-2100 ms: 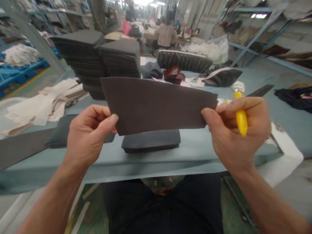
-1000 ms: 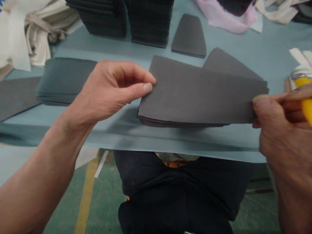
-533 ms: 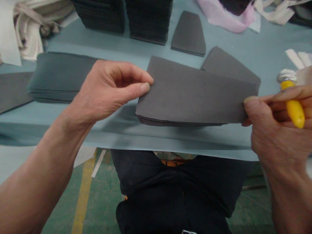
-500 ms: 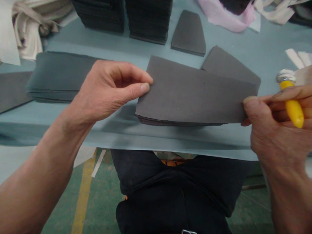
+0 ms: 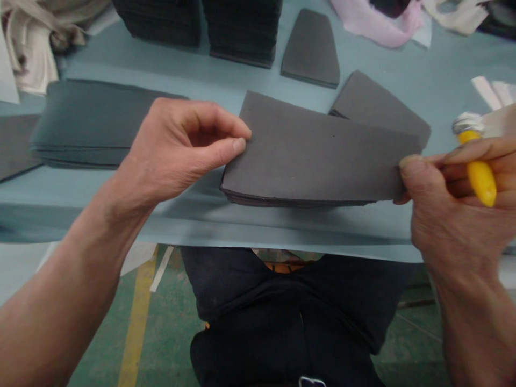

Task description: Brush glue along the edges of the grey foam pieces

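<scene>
A dark grey flat panel (image 5: 322,156) lies over a stack of similar panels near the table's front edge. Its left edge is pinched between the thumb and forefinger of my left hand (image 5: 181,150). My right hand (image 5: 459,204) grips the right end between thumb and fingers. Tucked in that same hand is a yellow-handled tool (image 5: 479,180) with a pale, round, blurred head; I cannot make out its kind. Behind the panel's right part, another grey piece (image 5: 382,105) is partly covered. Left of my left hand lies a stack of dark green-grey panels (image 5: 92,118).
Tall dark stacks (image 5: 244,29) stand at the back of the blue-covered table (image 5: 169,64). Nearby are a tapered grey piece (image 5: 312,48), pink cloth (image 5: 379,27), white strips (image 5: 487,91) and beige fabric (image 5: 32,48). One grey panel (image 5: 18,142) lies at far left.
The view has shifted slightly, so most things sit a little further left or higher. Both hands keep their hold on the panel, and the yellow-handled tool stays in my right hand.
</scene>
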`<move>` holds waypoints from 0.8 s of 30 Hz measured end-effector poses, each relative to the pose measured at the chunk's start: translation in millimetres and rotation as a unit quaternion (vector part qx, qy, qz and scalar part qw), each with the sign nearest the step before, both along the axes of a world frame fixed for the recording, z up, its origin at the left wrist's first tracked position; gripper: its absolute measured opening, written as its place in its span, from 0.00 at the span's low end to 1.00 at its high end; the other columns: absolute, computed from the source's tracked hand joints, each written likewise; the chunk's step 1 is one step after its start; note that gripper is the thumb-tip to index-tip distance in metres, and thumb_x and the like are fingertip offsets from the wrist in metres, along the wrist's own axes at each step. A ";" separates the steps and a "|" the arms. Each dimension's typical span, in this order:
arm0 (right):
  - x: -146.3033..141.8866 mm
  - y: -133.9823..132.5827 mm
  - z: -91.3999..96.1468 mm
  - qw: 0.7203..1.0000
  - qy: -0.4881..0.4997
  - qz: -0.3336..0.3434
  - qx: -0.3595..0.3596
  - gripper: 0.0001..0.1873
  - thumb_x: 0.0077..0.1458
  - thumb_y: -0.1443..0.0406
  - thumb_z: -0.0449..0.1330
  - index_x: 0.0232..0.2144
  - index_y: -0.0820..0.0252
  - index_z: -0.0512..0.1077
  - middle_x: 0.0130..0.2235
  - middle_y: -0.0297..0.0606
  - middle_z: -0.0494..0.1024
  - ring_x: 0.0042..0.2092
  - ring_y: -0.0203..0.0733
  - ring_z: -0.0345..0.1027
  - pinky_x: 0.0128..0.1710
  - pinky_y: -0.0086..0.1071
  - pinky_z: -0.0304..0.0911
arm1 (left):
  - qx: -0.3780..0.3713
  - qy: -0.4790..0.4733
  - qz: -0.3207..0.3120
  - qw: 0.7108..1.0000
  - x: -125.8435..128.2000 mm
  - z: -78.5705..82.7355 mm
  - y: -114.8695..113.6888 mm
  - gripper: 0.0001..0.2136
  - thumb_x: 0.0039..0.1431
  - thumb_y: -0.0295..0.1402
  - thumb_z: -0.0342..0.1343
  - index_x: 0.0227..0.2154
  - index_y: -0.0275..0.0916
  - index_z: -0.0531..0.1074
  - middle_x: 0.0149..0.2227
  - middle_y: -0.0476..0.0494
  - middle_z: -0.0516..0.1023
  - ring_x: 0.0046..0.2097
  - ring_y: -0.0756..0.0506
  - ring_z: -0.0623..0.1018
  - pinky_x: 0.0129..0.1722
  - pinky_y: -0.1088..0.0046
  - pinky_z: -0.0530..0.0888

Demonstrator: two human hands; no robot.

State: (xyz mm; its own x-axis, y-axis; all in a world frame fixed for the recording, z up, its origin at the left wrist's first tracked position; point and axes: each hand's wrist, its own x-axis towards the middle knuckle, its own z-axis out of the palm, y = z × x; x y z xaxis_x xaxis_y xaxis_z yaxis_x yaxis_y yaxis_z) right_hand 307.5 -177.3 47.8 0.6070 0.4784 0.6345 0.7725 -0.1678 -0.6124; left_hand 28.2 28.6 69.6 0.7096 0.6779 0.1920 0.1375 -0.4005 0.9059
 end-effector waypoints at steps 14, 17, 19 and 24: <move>-1.3 2.1 -2.3 1.000 0.009 0.017 0.013 0.23 0.41 0.52 0.75 0.32 0.52 0.68 0.24 0.27 0.75 0.18 0.35 0.64 0.16 0.34 0.59 | 0.081 0.002 0.017 0.997 -0.9 -4.2 -4.5 0.07 0.62 0.28 0.66 0.41 0.30 0.83 0.32 0.50 0.83 0.31 0.56 0.74 0.33 0.81 0.74; 1.7 2.9 -4.3 0.999 0.011 0.021 0.023 0.23 0.39 0.52 0.75 0.31 0.52 0.68 0.23 0.27 0.74 0.18 0.35 0.64 0.15 0.34 0.58 | 0.090 0.000 0.019 0.996 -0.9 -4.6 -6.4 0.06 0.62 0.26 0.67 0.41 0.30 0.84 0.32 0.48 0.84 0.31 0.55 0.75 0.32 0.80 0.72; 3.0 3.1 -5.2 1.000 0.010 0.020 0.021 0.23 0.39 0.53 0.75 0.31 0.53 0.68 0.23 0.26 0.73 0.18 0.35 0.65 0.16 0.33 0.58 | 0.098 0.005 0.018 0.995 -1.0 -4.8 -7.0 0.06 0.62 0.27 0.67 0.41 0.30 0.84 0.32 0.49 0.84 0.31 0.55 0.76 0.32 0.80 0.72; 1.6 2.6 -3.4 1.000 0.020 -0.002 0.003 0.26 0.39 0.50 0.75 0.33 0.53 0.68 0.22 0.25 0.71 0.20 0.36 0.67 0.20 0.34 0.61 | 0.136 0.016 0.016 0.990 -1.1 -2.7 -9.7 0.05 0.64 0.26 0.66 0.41 0.32 0.84 0.32 0.51 0.84 0.32 0.56 0.75 0.32 0.82 0.70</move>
State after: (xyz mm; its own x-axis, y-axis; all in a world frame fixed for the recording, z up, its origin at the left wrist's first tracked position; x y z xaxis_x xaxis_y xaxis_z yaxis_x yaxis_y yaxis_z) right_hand 309.1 -174.7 44.4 0.6331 0.4726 0.6131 0.7473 -0.1667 -0.6432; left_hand 27.1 18.9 66.9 0.6966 0.6270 0.3488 0.1809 -0.6240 0.7602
